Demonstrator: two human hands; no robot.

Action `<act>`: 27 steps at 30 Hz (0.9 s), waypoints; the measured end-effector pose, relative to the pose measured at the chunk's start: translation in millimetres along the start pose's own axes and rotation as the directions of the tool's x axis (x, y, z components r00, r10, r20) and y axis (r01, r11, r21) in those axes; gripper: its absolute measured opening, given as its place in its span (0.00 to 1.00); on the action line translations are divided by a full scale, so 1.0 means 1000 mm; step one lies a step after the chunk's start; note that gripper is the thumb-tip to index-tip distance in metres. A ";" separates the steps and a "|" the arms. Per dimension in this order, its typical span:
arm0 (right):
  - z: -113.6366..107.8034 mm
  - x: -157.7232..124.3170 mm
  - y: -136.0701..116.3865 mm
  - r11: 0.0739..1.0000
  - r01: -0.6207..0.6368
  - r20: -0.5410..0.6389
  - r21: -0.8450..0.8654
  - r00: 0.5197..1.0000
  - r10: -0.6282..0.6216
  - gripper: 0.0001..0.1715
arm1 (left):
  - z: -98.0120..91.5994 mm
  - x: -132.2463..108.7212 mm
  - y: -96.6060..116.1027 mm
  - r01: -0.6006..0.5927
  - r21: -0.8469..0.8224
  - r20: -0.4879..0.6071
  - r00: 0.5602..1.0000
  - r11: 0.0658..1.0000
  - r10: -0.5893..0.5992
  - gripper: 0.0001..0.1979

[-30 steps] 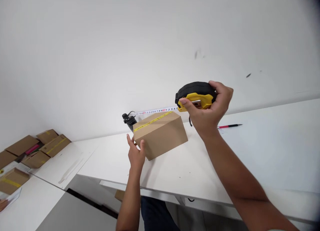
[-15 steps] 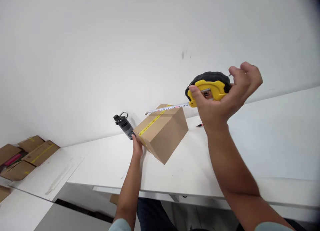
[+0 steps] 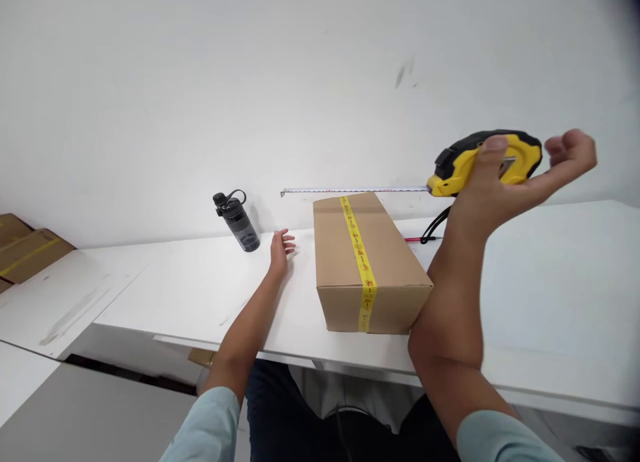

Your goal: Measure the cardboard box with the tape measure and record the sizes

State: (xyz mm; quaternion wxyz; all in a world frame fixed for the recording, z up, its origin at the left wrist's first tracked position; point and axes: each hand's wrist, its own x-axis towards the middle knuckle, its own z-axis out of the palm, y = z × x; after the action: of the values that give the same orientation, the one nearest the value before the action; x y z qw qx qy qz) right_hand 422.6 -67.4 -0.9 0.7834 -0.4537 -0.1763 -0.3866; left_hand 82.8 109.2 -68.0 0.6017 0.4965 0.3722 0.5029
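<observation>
A: Where do we locate the carton [image 3: 395, 249]?
B: We find it on the white table [image 3: 550, 295], standing flat, between our two arms. A yellow adhesive strip [image 3: 357, 245] runs along its top and down the near face

A: What is the condition of our right hand [image 3: 495, 189]?
B: We hold the tape measure [image 3: 523, 159] in it, raised above the table, thumb across the yellow-and-black case and other fingers extended to the right. A black strap [image 3: 440, 222] hangs below, near a red pen [image 3: 414, 239] on the table

A: And the blade [image 3: 350, 191]?
B: We see it drawn out to the left, level, along the carton's far edge; its hooked end lies past the carton's left side. Whether blade and carton touch, we cannot tell

A: What of our left hand [image 3: 281, 249]?
B: We keep it unloaded, fingers loosely parted and directed towards the carton, but clear of it. Just to its left stands the dark bottle [image 3: 240, 222], before the wall [image 3: 300, 69]. Whether the hand touches the table, we cannot tell
</observation>
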 end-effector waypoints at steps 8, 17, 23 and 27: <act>0.007 -0.006 -0.038 0.924 -0.361 -0.042 0.127 0.929 0.368 0.17 | 0.077 0.024 0.071 -0.107 -0.103 0.274 0.953 0.989 0.132 0.36; 0.010 -0.008 -0.065 0.731 -0.650 -0.012 0.209 0.746 0.666 0.17 | 0.066 0.027 0.055 -0.018 0.131 0.408 0.912 0.991 -0.037 0.16; 0.015 -0.013 -0.063 0.676 -0.704 0.023 0.217 0.696 0.718 0.18 | 0.065 0.029 0.054 0.044 0.146 0.429 0.897 0.988 -0.103 0.17; 0.016 -0.013 -0.055 0.682 -0.715 0.034 0.152 0.694 0.719 0.19 | 0.066 0.029 0.053 0.052 0.133 0.426 0.898 0.990 -0.105 0.18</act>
State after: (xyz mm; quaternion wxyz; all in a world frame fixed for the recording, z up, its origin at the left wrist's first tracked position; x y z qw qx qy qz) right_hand 373.6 -64.2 30.8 0.9068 -0.4195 -0.0028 -0.0411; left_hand 139.0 122.8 -0.2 0.6586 0.6149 0.2784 0.3327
